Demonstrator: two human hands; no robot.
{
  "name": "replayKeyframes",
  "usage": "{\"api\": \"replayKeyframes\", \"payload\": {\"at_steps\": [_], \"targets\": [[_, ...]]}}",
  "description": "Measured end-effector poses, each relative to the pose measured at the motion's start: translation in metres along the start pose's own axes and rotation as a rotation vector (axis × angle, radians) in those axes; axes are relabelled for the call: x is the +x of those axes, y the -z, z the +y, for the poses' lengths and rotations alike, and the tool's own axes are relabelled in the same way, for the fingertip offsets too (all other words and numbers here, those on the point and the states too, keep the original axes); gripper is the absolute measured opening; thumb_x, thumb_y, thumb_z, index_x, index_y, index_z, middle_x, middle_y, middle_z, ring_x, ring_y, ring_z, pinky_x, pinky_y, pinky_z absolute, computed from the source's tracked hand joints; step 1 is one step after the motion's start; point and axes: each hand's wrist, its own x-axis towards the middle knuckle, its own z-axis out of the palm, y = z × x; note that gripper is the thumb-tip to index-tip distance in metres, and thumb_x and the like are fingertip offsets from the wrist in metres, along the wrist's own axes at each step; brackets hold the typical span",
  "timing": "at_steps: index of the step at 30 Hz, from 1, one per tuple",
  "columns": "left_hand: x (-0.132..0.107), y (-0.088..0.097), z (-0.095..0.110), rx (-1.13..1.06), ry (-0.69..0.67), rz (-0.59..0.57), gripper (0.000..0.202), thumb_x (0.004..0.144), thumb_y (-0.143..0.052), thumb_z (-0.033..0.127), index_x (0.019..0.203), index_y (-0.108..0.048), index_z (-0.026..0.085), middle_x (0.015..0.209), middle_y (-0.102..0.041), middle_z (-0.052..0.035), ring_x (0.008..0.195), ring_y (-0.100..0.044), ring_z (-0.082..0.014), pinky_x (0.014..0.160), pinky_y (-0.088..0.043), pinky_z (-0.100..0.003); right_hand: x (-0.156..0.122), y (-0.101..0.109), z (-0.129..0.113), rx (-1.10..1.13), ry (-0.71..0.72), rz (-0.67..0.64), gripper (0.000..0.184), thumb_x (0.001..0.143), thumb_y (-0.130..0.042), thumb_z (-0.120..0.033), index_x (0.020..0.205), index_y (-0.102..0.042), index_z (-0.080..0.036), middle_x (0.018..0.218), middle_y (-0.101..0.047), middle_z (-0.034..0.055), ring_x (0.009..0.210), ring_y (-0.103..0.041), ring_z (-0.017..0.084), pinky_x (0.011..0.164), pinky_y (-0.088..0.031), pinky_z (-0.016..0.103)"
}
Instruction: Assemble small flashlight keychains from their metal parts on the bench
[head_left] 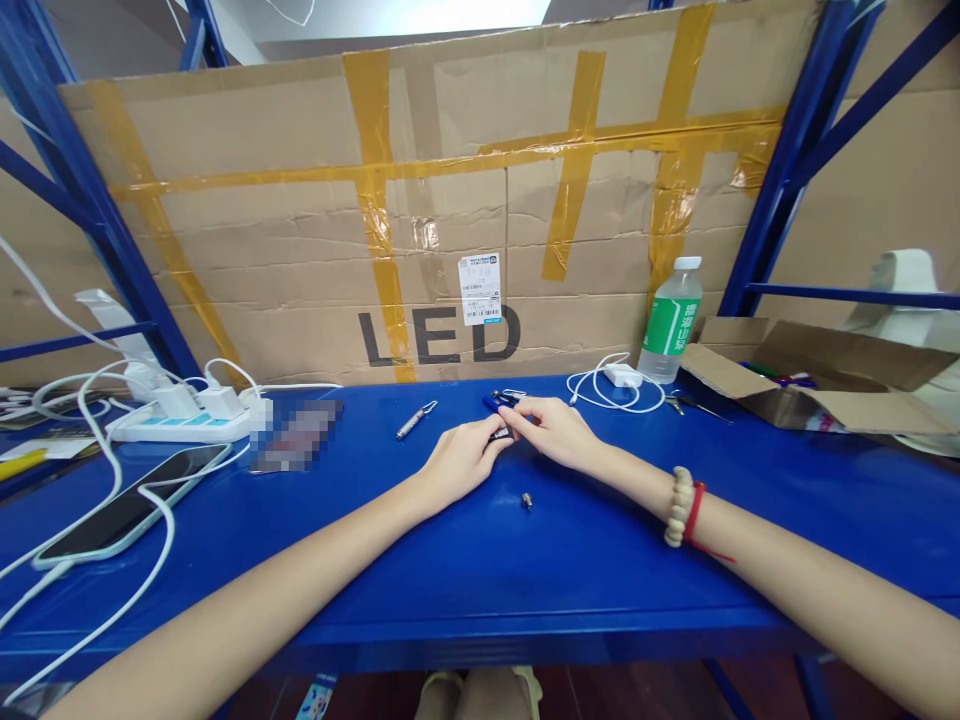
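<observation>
One small dark piece (pixel 499 434) sits in the curled left hand (pixel 463 462) over the blue table (pixel 420 590), the right hand (pixel 556 430) bent beside it, its grasp unclear, before cardboard (pixel 292 270) printed "LED" and a green-labelled bottle (pixel 670 325).

This appears to be a storeroom or workshop corner, though the tight view cannot settle which. The work surface (pixel 435 585) is a blue metal shelf, framed by blue uprights (pixel 793 165) and diagonal braces (pixel 877 108) in the manner of storage racking. Behind it stands a big cardboard panel (pixel 285 270) printed "LED", crossed with brown packing tape (pixel 566 225) and bearing a barcoded label (pixel 480 288). A white power strip (pixel 172 429) with plugged-in chargers (pixel 221 402) and an open carton (pixel 855 412) sit along the sides.
</observation>
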Motion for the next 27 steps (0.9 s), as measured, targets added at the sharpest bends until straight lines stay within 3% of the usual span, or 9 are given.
{"api": "replayKeyframes", "payload": {"at_steps": [3, 8, 13, 20, 27], "targets": [[-0.001, 0.002, 0.002, 0.036, 0.043, -0.003, 0.017, 0.090, -0.039, 0.026, 0.099, -0.053, 0.023, 0.098, -0.067, -0.0018, 0.089, -0.063, -0.0210, 0.073, -0.046, -0.028, -0.001, 0.010, -0.003, 0.028, 0.018, -0.091, 0.046, 0.085, -0.042, -0.050, 0.060, -0.060, -0.016, 0.055, -0.054, -0.0014, 0.050, -0.045, 0.009, 0.049, -0.029, 0.021], [-0.001, 0.005, 0.003, 0.060, 0.068, -0.011, 0.016, 0.090, -0.038, 0.025, 0.098, -0.052, 0.024, 0.092, -0.067, -0.0006, 0.086, -0.063, -0.0203, 0.069, -0.045, -0.027, -0.005, 0.017, -0.009, 0.238, 0.089, -0.505, 0.037, 0.065, -0.068, -0.048, 0.075, -0.067, -0.012, 0.049, -0.049, -0.0043, 0.043, -0.041, 0.006, 0.043, -0.030, 0.018], [-0.002, 0.005, 0.003, 0.063, 0.067, -0.007, 0.017, 0.091, -0.036, 0.028, 0.099, -0.051, 0.024, 0.093, -0.066, -0.0002, 0.086, -0.063, -0.0197, 0.068, -0.044, -0.027, -0.009, 0.013, -0.016, 0.250, 0.077, -0.678, 0.047, 0.054, -0.076, -0.045, 0.085, -0.068, -0.012, 0.047, -0.047, -0.0063, 0.040, -0.042, 0.006, 0.040, -0.030, 0.017], [-0.001, 0.005, 0.004, 0.076, 0.079, 0.007, 0.017, 0.091, -0.037, 0.028, 0.099, -0.051, 0.024, 0.092, -0.066, 0.0000, 0.086, -0.063, -0.0197, 0.068, -0.044, -0.026, -0.010, 0.007, -0.014, 0.224, 0.096, -0.663, 0.032, 0.067, -0.069, -0.042, 0.079, -0.067, -0.012, 0.051, -0.053, -0.0032, 0.044, -0.045, 0.006, 0.043, -0.034, 0.017], [-0.002, 0.007, 0.007, 0.100, 0.096, 0.022, 0.019, 0.092, -0.035, 0.033, 0.098, -0.050, 0.023, 0.086, -0.065, -0.0008, 0.082, -0.063, -0.0199, 0.067, -0.044, -0.027, -0.001, 0.019, 0.007, -0.098, 0.105, -0.420, 0.019, 0.077, -0.060, -0.035, 0.081, -0.066, -0.017, 0.068, -0.061, 0.0009, 0.055, -0.052, 0.010, 0.051, -0.035, 0.020]]}}
